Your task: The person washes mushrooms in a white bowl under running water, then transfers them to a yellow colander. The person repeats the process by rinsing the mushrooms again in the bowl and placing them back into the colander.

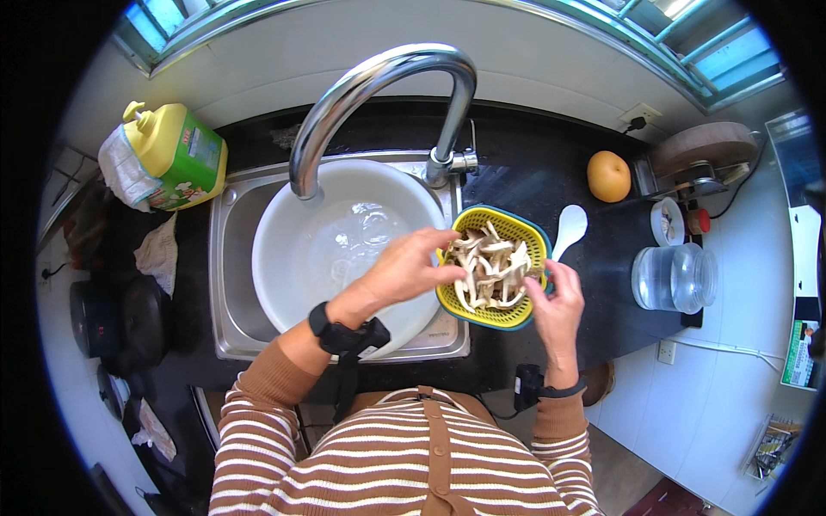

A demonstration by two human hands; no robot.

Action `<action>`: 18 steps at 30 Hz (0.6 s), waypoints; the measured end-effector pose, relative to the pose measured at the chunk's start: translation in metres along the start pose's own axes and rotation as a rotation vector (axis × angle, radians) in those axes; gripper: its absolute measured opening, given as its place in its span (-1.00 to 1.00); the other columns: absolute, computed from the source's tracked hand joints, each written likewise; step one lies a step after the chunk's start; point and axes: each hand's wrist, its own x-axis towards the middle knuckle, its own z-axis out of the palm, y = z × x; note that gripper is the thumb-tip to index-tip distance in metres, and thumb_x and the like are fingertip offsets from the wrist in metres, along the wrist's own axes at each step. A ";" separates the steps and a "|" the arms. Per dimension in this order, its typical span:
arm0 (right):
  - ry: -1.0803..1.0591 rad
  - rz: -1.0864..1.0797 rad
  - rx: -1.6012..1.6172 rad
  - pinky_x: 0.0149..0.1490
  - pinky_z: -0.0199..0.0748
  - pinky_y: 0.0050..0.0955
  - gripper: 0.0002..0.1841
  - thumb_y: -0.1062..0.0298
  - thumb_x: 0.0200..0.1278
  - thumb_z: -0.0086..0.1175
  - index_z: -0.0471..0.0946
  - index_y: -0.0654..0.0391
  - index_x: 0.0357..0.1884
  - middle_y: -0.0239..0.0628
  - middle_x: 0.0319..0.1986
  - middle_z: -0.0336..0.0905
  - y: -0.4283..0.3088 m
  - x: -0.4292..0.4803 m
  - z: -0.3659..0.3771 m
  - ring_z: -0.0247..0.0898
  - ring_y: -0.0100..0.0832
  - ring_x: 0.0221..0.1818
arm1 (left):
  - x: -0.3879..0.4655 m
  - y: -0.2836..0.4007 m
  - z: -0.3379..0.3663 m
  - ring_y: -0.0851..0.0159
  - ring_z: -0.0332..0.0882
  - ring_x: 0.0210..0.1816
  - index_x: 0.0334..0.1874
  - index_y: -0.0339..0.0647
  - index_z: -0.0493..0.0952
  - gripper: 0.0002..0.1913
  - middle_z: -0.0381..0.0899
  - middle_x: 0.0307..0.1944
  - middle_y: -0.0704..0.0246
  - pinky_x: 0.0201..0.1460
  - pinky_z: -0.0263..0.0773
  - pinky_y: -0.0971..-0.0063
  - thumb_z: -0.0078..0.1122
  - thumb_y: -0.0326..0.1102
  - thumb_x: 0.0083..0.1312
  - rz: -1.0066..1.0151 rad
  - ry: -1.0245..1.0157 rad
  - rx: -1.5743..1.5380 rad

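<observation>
Torn strips of mushroom (492, 267) fill a yellow perforated basket (470, 218) nested in a teal outer bowl (541, 226), which stands at the sink's right edge. My left hand (413, 267) reaches across the basin to the basket's left side, thumb and fingers spread around the mushrooms there. At the right rim is my right hand (556, 300), its thumb and fingertips close together near a mushroom piece; whether it grips that piece or the rim is unclear. A large white plastic basin (290, 258) holding clear water sits in the stainless steel sink (229, 309), left of the basket.
A chrome faucet (381, 61) arches over the basin. On the right are a white spoon (570, 226), a round orange fruit (608, 176), a small white bowl (666, 222) and a glass jar of water (671, 278). A yellow-green pump jug (184, 155) stands at the left.
</observation>
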 end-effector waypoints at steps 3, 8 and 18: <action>0.010 0.216 -0.056 -0.30 0.38 -0.51 -0.49 0.37 -0.11 0.26 0.41 0.25 -0.04 -0.22 -0.24 0.40 0.023 -0.008 -0.003 0.36 -0.46 -0.47 | -0.031 -0.049 -0.037 0.42 0.43 -0.38 -0.04 -0.21 0.48 -0.59 0.50 -0.20 0.34 -0.32 0.40 0.59 0.26 -0.26 0.05 -0.181 0.208 -0.124; -0.071 0.354 0.171 -0.22 0.38 -0.57 -0.50 0.42 0.01 0.15 0.35 0.32 0.05 -0.14 -0.29 0.53 0.054 -0.016 0.020 0.39 -0.55 -0.34 | -0.136 -0.144 -0.104 0.36 0.36 -0.11 0.07 -0.33 0.32 -0.43 0.40 -0.10 0.22 -0.20 0.40 0.54 0.28 -0.25 0.04 -0.332 0.771 0.477; -0.080 0.571 0.163 -0.58 0.31 -0.59 -0.51 0.35 0.09 0.10 0.33 0.29 0.08 -0.27 -0.46 0.50 0.075 0.007 -0.002 0.36 -0.59 -0.58 | -0.181 -0.210 -0.051 0.19 0.52 -0.23 0.00 -0.45 0.30 -0.59 0.49 -0.20 0.11 -0.14 0.47 0.34 0.07 -0.51 0.07 -0.635 0.837 -0.718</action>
